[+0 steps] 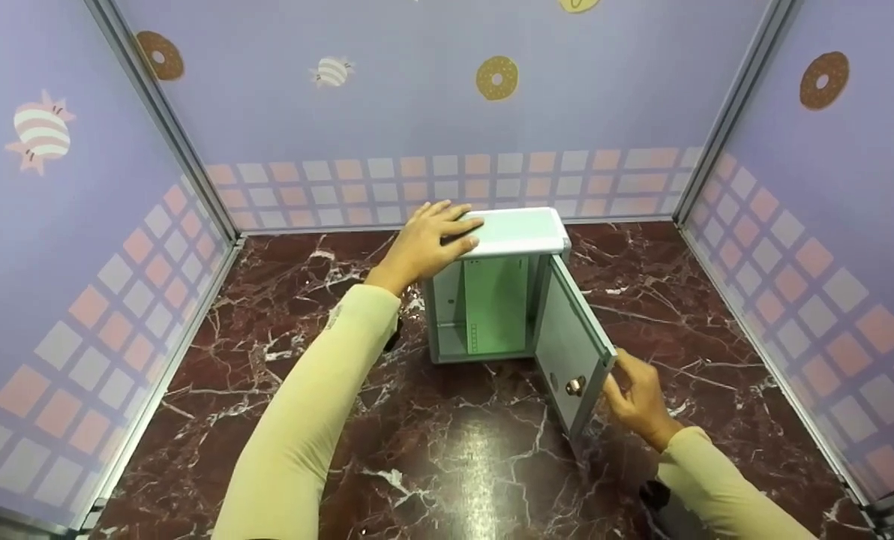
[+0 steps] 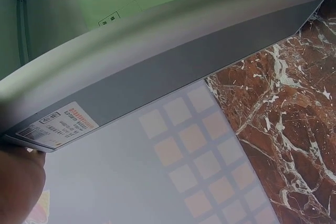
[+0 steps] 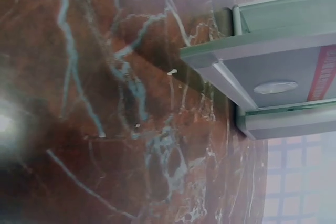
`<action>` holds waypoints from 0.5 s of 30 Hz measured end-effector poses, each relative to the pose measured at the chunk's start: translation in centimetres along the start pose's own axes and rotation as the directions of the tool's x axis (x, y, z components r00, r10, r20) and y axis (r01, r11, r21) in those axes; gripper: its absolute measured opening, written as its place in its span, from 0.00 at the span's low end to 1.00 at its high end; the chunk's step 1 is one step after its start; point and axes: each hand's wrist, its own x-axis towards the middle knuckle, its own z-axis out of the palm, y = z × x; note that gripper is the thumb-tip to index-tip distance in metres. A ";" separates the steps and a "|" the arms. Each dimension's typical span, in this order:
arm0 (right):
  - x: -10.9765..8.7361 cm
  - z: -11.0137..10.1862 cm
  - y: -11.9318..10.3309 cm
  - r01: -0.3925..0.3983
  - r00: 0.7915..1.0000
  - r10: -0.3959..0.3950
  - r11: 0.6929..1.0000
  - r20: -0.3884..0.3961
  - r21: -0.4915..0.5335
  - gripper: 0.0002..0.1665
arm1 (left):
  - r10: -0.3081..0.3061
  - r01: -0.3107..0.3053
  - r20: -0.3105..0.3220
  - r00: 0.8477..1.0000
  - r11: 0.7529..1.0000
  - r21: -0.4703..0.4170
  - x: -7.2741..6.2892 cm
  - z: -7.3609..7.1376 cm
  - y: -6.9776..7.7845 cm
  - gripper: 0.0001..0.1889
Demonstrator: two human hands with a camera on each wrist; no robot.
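Note:
A small white-and-grey lockable metal box stands upright on the marbled surface with its front door swung out to the right. My left hand rests over the top left corner, fingers extended across the lid. At the door's free edge, the thumb and fingers of my right hand pinch it. A metal lock sits on the door's inner face. Inside the box stands a green sheet with small printed marks. The right wrist view shows a red printed strip on the door's outer face.
Dark red marbled tabletop surrounds the box. Purple panels with pink and white squares enclose it at the back and both sides, joined by metal posts. A printed label is stuck on the box.

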 end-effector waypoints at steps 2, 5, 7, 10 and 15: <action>0.4 -0.1 -0.2 -0.015 1.000 0.015 1.000 -0.020 -0.010 0.16 | -0.001 0.001 -0.008 1.000 1.000 0.024 -0.1 -0.1 0.2 0.28; 1.2 -0.2 -0.3 -0.061 0.998 0.060 0.998 -0.032 -0.021 0.19 | -0.002 0.003 -0.014 1.000 0.998 0.058 -0.2 -0.4 0.7 0.28; 1.9 -0.2 -0.3 -0.099 0.995 0.098 0.995 -0.026 -0.015 0.23 | 0.001 0.001 -0.018 1.000 0.997 0.075 -0.3 -0.5 1.1 0.27; 3.0 -0.1 0.2 -0.145 0.989 0.145 0.989 0.006 -0.012 0.28 | 0.005 -0.002 -0.030 1.000 0.996 0.091 -0.3 -0.6 1.5 0.27; 4.1 0.3 1.0 -0.155 0.981 0.164 0.984 0.105 -0.084 0.31 | 0.006 0.001 -0.076 0.997 0.995 0.099 -0.9 -0.4 1.8 0.26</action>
